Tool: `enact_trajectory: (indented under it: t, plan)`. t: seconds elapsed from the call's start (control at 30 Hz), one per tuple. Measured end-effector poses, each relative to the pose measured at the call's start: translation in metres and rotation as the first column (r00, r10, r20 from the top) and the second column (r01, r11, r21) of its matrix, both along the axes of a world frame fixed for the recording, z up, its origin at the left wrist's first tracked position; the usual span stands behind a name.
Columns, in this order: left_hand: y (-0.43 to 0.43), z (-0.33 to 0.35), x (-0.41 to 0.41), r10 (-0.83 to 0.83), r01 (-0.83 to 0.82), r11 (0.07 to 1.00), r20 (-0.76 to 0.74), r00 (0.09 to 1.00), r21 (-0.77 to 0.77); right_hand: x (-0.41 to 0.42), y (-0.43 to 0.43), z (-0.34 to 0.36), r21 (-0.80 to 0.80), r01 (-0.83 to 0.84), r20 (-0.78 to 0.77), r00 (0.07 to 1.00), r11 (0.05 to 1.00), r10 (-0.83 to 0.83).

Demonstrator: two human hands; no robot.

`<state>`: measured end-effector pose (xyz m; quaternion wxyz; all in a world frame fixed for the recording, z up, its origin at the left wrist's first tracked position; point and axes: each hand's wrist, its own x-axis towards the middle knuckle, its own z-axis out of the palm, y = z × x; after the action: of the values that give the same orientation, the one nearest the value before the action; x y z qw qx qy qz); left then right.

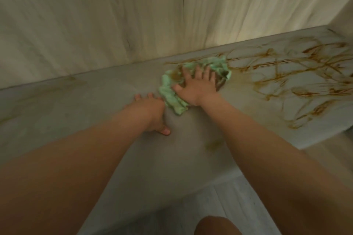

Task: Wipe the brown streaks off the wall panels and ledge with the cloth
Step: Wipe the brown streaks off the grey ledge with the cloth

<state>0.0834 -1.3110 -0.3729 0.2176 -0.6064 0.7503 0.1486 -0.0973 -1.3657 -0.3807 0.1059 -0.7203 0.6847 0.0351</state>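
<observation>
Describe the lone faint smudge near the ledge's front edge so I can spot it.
Start at the grey ledge under the wall panels. Nearer you than the green cloth, beside the right forearm, lies the smudge. Unlike the sharp brown streaks at the far right, it is one faint, blurry blot on its own.

The ledge runs left to right before you, and the wall panels stand behind it. Your 2 hands are on the ledge: the right hand lies flat on the cloth, the left hand just left of it. The streaks lie right of the cloth.
</observation>
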Motion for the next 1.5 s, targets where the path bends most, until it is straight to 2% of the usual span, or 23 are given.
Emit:
enact_trajectory:
  t: [0.07,0.13,0.23,0.33,0.4,0.47,0.53,0.6,0.67,0.73,0.8,0.87,0.97,1.07,1.17,1.3,1.4,1.43,1.5]
  plan:
    - [-0.007,-0.009,0.002,-0.008,0.008,1.0,-0.029,1.0,0.0,-0.001,0.002,0.001,-0.033,-0.207,0.017,0.978,0.978,0.208]
    - [-0.002,-0.002,0.0,0.022,-0.021,1.0,-0.054,0.998,0.011,-0.023,-0.009,0.005,-0.039,-0.232,0.007,0.973,0.972,0.233]
    - [0.013,0.013,-0.007,0.099,-0.098,0.994,-0.026,0.995,0.037,-0.06,-0.039,0.007,-0.021,0.02,-0.012,1.0,1.0,-0.02]
    - [0.017,0.016,-0.009,0.123,-0.122,0.991,-0.02,0.992,0.047,-0.068,-0.068,0.008,-0.014,0.275,0.053,0.96,0.961,-0.274]
    - [0.015,0.014,-0.008,0.126,-0.125,0.991,-0.016,0.992,0.054,-0.049,-0.083,0.01,0.002,0.371,0.072,0.926,0.929,-0.37]
    - [0.014,0.013,-0.008,0.122,-0.121,0.991,-0.009,0.993,0.059,-0.018,-0.09,0.01,0.017,0.388,0.053,0.92,0.921,-0.389]
    - [0.013,0.013,-0.008,0.116,-0.116,0.991,0.001,0.993,0.066,0.014,-0.085,0.007,-0.005,0.265,0.021,0.964,0.964,-0.265]
    - [0.012,0.013,-0.008,0.115,-0.115,0.991,0.006,0.993,0.068,0.037,-0.071,0.002,-0.013,0.012,0.016,1.0,1.0,-0.012]
    - [0.012,0.012,-0.009,0.104,-0.104,0.993,0.009,0.995,0.057,0.039,-0.053,0.001,-0.035,-0.22,0.01,0.975,0.975,0.221]
    - [0.012,0.01,-0.008,0.097,-0.097,0.994,0.009,0.995,0.04,0.022,-0.046,0.002,-0.064,-0.304,0.012,0.952,0.951,0.305]
    - [0.011,0.008,-0.006,0.099,-0.1,0.994,0.015,0.995,0.038,-0.011,-0.047,0.004,-0.053,-0.217,-0.004,0.976,0.975,0.217]
    - [0.01,0.005,-0.006,0.112,-0.112,0.993,0.012,0.994,0.038,-0.053,-0.046,0.005,-0.04,-0.008,-0.018,1.0,0.999,0.008]
    - [0.009,0.002,-0.006,0.107,-0.107,0.994,0.001,0.994,0.011,-0.108,-0.032,0.004,-0.042,0.308,0.008,0.951,0.951,-0.308]
    - [0.008,-0.002,-0.005,0.107,-0.107,0.994,0.0,0.994,-0.005,-0.12,-0.01,0.004,-0.006,0.434,0.035,0.901,0.901,-0.433]
    - [0.004,0.0,-0.007,0.082,-0.082,0.997,0.064,0.995,0.0,-0.103,0.02,0.005,0.027,0.331,0.027,0.943,0.943,-0.331]
    - [0.015,0.032,-0.028,-0.018,0.015,1.0,0.186,0.982,0.016,-0.091,0.094,0.005,0.0,0.025,-0.004,1.0,1.0,-0.025]
    - [0.017,0.055,-0.047,-0.066,0.049,0.996,0.252,0.965,0.075,-0.111,0.144,0.005,-0.03,-0.196,-0.023,0.981,0.98,0.195]
    - [0.016,0.061,-0.052,-0.072,0.044,0.994,0.286,0.956,0.103,-0.124,0.153,0.006,-0.027,-0.22,-0.028,0.975,0.975,0.22]
    - [0.011,0.067,-0.065,-0.092,0.056,0.991,0.318,0.944,0.121,-0.157,0.16,0.008,-0.034,-0.15,-0.037,0.988,0.988,0.149]
